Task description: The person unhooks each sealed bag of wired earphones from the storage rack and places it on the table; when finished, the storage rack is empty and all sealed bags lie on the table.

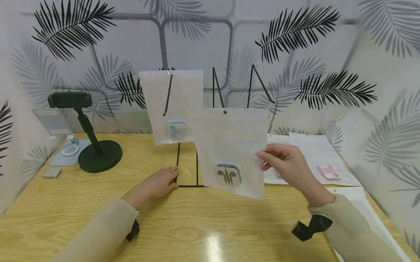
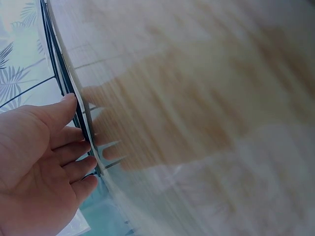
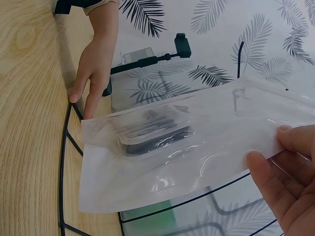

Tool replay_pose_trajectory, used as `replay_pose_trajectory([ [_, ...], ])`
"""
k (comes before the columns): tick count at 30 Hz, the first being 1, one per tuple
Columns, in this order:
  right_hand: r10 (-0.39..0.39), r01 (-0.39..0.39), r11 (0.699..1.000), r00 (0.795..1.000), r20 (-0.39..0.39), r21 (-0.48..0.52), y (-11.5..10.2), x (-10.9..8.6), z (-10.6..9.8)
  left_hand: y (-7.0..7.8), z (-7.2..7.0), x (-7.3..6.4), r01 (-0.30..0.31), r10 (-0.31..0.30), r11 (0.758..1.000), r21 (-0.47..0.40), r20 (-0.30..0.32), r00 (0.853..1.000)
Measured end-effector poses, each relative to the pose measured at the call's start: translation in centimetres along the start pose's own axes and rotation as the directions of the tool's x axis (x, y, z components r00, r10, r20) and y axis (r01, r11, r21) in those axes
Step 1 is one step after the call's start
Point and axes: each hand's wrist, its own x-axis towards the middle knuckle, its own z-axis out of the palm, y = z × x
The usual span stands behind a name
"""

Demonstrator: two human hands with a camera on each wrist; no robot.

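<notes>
My right hand (image 1: 289, 165) pinches the side edge of a white zip bag (image 1: 238, 134) between thumb and fingers. Through its front shows a case with dark wired earphones (image 1: 228, 174). The bag's top hole lies just by the tip of a hook on a black wire rack (image 1: 197, 166); whether the hook passes through cannot be told. With its fingertips and thumb, my left hand (image 1: 157, 183) touches the front corner of the rack's base, fingers loosely extended. Another white bag (image 1: 172, 95), with light blue earphones (image 1: 176, 129), hangs on the rack's left hook.
To the right lie more white bags (image 1: 308, 147), one with pink earphones (image 1: 329, 170). A dark green phone stand (image 1: 99, 156) stands at the left, beside a grey folding stand (image 1: 72, 153) and a small pale case (image 1: 52, 173). Patterned cloth hangs behind the wooden table (image 1: 185, 232).
</notes>
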Motion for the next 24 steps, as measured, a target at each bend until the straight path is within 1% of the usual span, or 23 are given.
replay_pose_trajectory([
  [7,0.001,-0.001,1.0,1.0,0.003,0.007,-0.2,-0.4,-0.2,0.0,0.0,0.0,-0.001,0.001,1.0,0.004,-0.007,1.0],
  [13,0.008,-0.008,1.0,1.0,0.016,-0.005,-0.5,-1.0,-0.5,0.1,0.0,0.1,0.006,-0.006,1.0,-0.004,0.005,1.0],
  [20,-0.004,0.005,0.999,0.999,0.032,-0.033,-0.8,-2.2,-1.2,0.0,0.2,0.2,0.014,-0.014,1.0,-0.005,0.008,1.0],
  [24,0.003,-0.002,1.0,0.999,0.049,-0.014,-0.9,-3.1,-1.8,-0.1,0.2,0.2,0.017,-0.017,1.0,0.004,0.005,1.0],
])
